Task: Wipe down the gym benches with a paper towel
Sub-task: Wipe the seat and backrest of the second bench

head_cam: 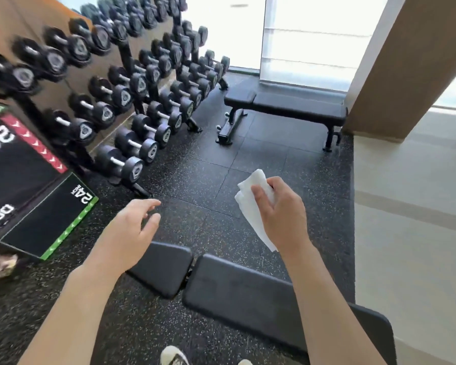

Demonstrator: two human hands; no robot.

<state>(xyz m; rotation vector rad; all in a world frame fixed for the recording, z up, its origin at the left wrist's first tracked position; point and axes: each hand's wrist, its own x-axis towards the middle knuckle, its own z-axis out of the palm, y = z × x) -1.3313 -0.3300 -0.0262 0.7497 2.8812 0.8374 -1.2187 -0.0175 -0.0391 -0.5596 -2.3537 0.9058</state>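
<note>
Now, from the head camera, the right hand (282,209) holds a white paper towel (253,206) up in the air. Its fingers (261,201) are curled round the towel and grip it. The towel hangs above the floor, just past the near bench (237,293), and does not touch it.

The left hand (132,233) holds nothing. Its fingers are loose and spread, and it hovers over the short end pad of the near bench.

A far bench (287,104) stands well beyond the near bench, close to the bright window. A rack of dumbbells (132,90) runs along the wall, left of the near bench, and a black jump box (29,196) sits left of it too.

I think no wiping is going on right now. I cannot tell if either bench is already clean; both pads look dark and dry. The far bench may still be waiting.
</note>
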